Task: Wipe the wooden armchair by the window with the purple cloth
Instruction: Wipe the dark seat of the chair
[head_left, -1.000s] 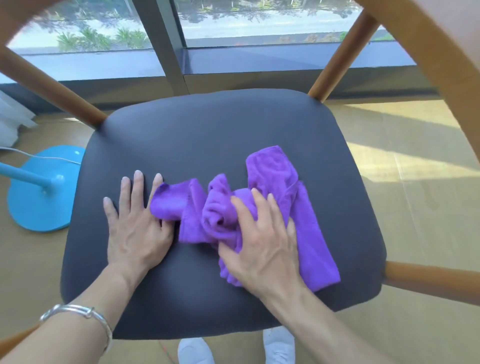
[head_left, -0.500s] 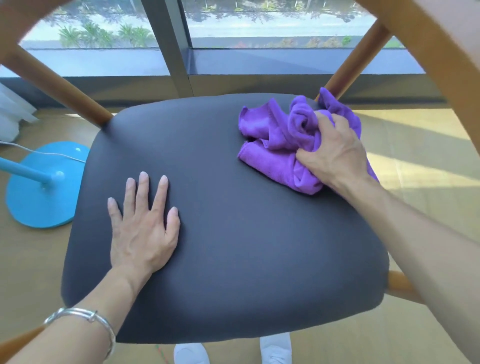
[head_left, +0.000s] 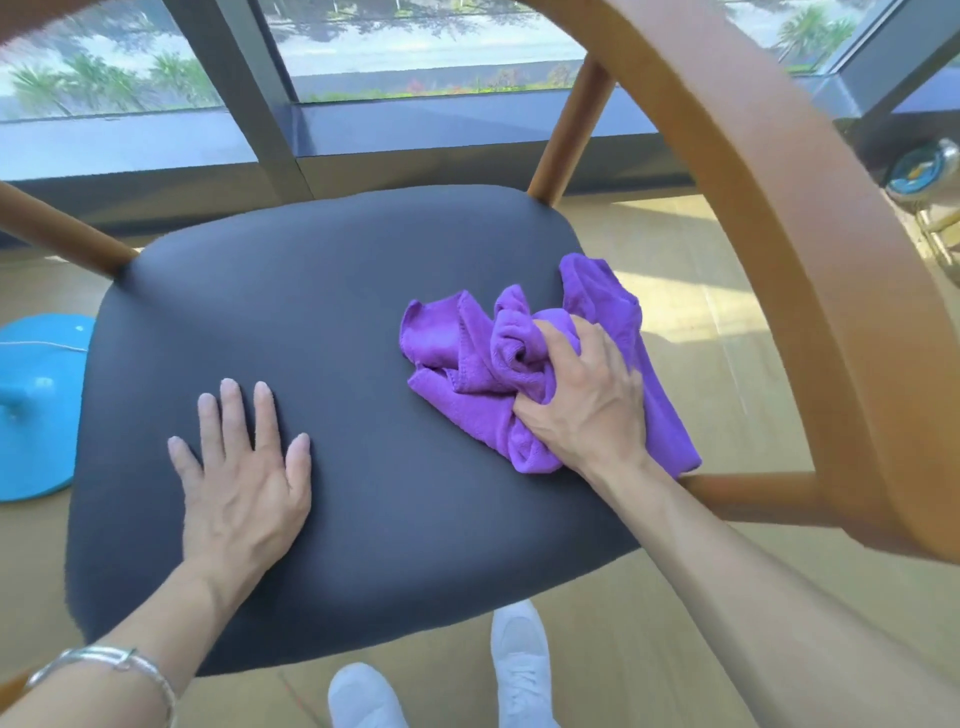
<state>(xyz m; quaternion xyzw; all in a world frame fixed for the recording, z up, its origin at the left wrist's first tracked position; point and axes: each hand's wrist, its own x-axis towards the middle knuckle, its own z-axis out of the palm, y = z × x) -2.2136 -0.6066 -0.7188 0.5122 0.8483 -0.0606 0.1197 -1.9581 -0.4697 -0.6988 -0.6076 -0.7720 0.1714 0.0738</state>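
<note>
The wooden armchair has a dark padded seat and a curved wooden armrest arching over its right side. A bunched purple cloth lies on the right part of the seat. My right hand presses down on the cloth, its fingers curled into the folds and gripping them. Flat on the seat's front left lies my left hand, fingers spread, holding nothing.
A window with a dark frame post runs along the far side. A blue round stand base with a white cord sits on the floor at left. Wooden struts rise from the seat's back corners. My white shoes show below the seat.
My right hand has dragged the cloth from the seat's far right corner back toward the near right edge. The left hand has stayed flat in place. The view has shifted right.
</note>
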